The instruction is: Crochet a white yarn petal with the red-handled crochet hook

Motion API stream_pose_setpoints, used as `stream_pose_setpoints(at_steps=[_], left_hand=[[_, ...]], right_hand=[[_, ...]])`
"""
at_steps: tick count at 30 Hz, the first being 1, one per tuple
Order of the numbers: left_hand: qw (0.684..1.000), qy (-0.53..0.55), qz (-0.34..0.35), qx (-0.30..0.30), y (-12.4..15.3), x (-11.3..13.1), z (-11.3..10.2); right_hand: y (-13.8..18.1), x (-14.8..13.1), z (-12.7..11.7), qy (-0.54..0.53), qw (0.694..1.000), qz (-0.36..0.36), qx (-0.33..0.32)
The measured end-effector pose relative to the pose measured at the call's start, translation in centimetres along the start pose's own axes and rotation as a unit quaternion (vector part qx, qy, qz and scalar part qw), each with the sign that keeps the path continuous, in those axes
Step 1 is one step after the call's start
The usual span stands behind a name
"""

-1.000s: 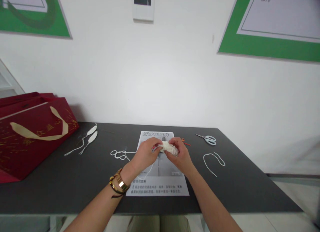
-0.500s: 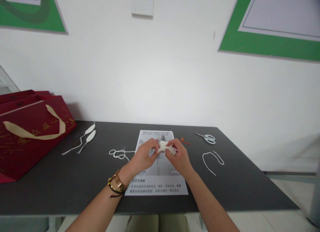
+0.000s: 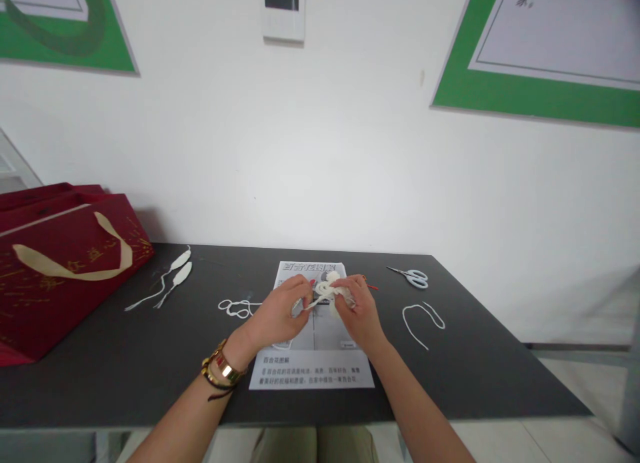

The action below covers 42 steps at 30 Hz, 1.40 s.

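Note:
Both hands meet over a printed instruction sheet (image 3: pixel 310 370) lying on the dark table (image 3: pixel 125 363). My left hand (image 3: pixel 280 313) and my right hand (image 3: pixel 357 310) pinch a small bundle of white fuzzy cord (image 3: pixel 326 291) between their fingertips, just above the sheet. A strand of the cord runs from the bundle toward my left fingers. My left wrist wears a gold bracelet.
A loose white cord (image 3: pixel 239 308) lies left of the sheet, and another white cord loop (image 3: pixel 423 314) lies to the right. Scissors (image 3: pixel 413 276) rest at the back right. Two white leaf-shaped pieces (image 3: pixel 175 275) lie near a red gift bag (image 3: pixel 60 270) at the left.
The white bundle has been turned and pulled into looser loops between my fingers. Both hands stayed over the sheet, shifting slightly.

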State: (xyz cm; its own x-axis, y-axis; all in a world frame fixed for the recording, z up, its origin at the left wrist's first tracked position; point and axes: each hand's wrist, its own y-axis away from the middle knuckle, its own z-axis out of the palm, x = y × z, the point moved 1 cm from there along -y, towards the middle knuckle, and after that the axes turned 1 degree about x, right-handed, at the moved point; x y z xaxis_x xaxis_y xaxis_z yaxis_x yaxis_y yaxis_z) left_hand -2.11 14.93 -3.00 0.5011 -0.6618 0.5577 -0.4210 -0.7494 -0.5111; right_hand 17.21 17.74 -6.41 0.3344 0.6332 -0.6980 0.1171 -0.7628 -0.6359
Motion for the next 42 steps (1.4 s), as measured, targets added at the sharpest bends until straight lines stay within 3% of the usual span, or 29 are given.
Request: stream_pose_setpoints(at_steps=[4, 6, 15, 21, 24, 27, 33, 37, 42], left_hand=[[0.999, -0.017, -0.030, -0.014, 0.2, 0.6, -1.6], [0.998, -0.019, -0.057, 0.009, 0.2, 0.9, -1.7], [0.990, 0.006, -0.114, 0.086, 0.7, 4.0, 2.3], [0.973, 0.065, -0.186, 0.118, 1.0, 4.4, 2.7], [0.952, 0.141, -0.235, 0.133, 1.0, 4.1, 2.5], [0.920, 0.260, -0.271, 0.111, 0.8, 3.9, 2.0], [0.815, 0.503, -0.286, 0.029, 1.1, 4.1, 0.6], [0.770, 0.563, -0.301, 0.025, 1.3, 3.6, 0.3], [0.758, 0.550, -0.348, 0.048, 0.8, 1.6, 0.6]], right_hand=[[0.6, -0.6, -0.1, -0.020, 1.000, 0.019, 0.005], [1.1, -1.2, -0.1, -0.038, 0.999, 0.028, -0.004], [2.7, -4.1, -0.9, -0.044, 0.998, 0.042, 0.006], [3.5, -5.8, -1.8, -0.001, 1.000, 0.025, -0.011], [3.7, -6.3, -2.5, 0.028, 0.999, 0.025, 0.002], [3.8, -6.5, -3.2, 0.041, 0.998, 0.037, 0.004], [3.9, -6.2, -4.0, 0.020, 0.995, 0.098, -0.017], [4.0, -5.4, -4.4, -0.039, 0.985, 0.167, -0.019], [4.5, -4.7, -5.4, -0.172, 0.953, 0.250, -0.017]])
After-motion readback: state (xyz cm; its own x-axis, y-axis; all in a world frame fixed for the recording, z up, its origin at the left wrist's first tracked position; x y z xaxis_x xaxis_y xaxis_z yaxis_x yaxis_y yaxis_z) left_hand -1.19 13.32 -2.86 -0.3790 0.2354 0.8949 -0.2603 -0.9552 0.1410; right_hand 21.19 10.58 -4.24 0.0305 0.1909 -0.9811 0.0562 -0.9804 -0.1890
